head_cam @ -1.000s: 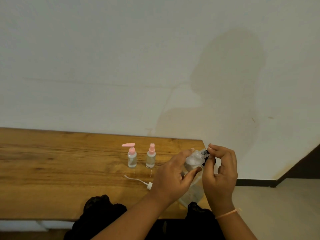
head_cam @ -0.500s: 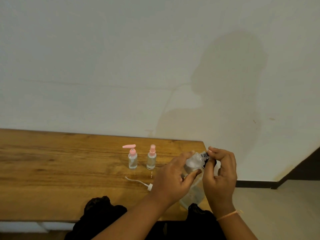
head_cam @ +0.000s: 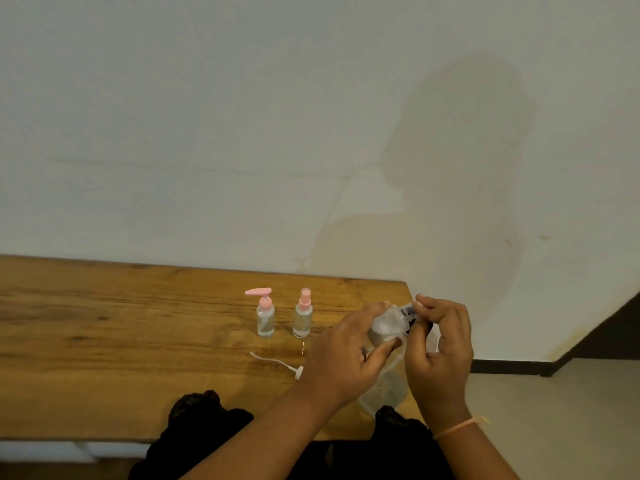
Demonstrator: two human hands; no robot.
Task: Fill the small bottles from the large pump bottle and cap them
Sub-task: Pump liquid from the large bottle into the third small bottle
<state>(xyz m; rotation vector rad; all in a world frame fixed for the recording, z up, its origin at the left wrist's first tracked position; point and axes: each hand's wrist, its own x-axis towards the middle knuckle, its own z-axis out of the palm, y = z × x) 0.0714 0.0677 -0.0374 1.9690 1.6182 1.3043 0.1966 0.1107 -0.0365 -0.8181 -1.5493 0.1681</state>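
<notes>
Nearest, at the tabletop's (head_cam: pixel 104 341) front right corner, both hands work on the large clear container (head_cam: pixel 385 393), whose lower part shows below them. The left hand (head_cam: pixel 343 358) has its fingers and thumb curled round the crumpled upper part. The right hand (head_cam: pixel 440 355) pinches the black-printed top edge between thumb and fingertips. Whether they are opening or closing it cannot be told. I take this to be the supply the task calls the large pump bottle, though no pump sits on it. A white pump head with its thin tube (head_cam: pixel 277 362) lies loose on the tabletop just left of the left hand, likely its missing top. Farther back, towards the rear edge and right of the middle, the two small bottles stand upright side by side. The pump-top bottle (head_cam: pixel 265 318) is on the left and the spray-top bottle (head_cam: pixel 302 317) on the right, and both wear pink tops. Each seems to hold clear liquid, but the level is too faint to read. So the capping looks done and the filling probably so — what seems left is refitting the loose pump.
</notes>
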